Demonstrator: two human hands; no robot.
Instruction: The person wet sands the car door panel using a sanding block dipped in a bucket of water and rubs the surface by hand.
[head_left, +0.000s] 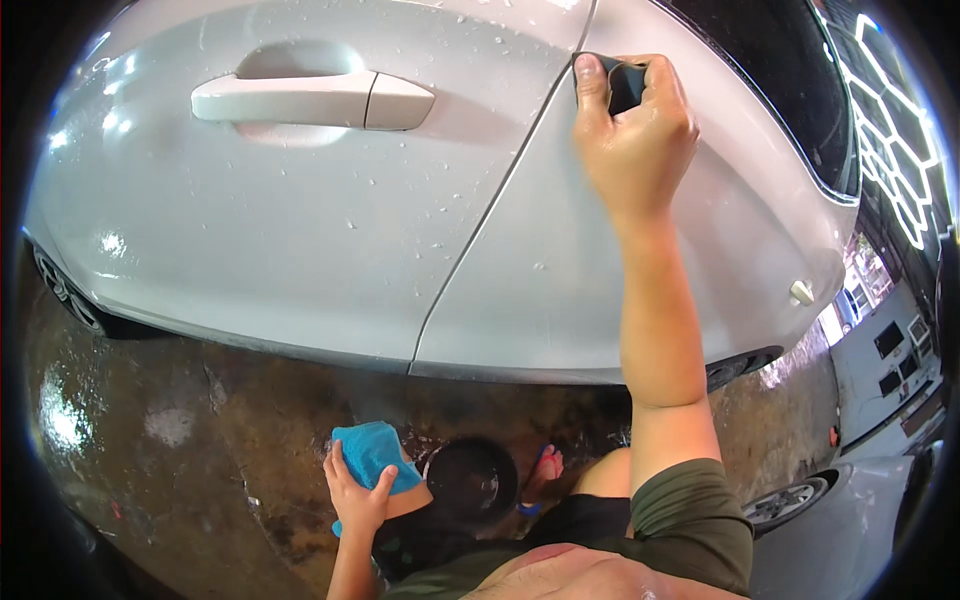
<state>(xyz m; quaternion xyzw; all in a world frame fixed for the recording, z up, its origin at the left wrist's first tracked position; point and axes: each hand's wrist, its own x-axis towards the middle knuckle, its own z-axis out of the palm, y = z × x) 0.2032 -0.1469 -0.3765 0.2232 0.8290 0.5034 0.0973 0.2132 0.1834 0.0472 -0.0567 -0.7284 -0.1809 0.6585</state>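
My right hand (645, 150) reaches up to the silver-white car (330, 210). Its thumb and fingers are closed around a dark grey, thin, bent pad (626, 86), held against the body panel just beside the upper door seam. What the pad is made of I cannot tell. Low on the left, my left hand (356, 500) grips a blue cloth (370, 452) near my bent knee, away from the car. Left of the seam is the door handle (310, 102), with water drops scattered on the paint around it.
A round black bucket (472, 482) stands on the wet brown floor (190, 430) by my feet. Another silver car (850, 520) is behind me at lower right. Farther right are a pale wall (880, 350) and hexagon lights (890, 130).
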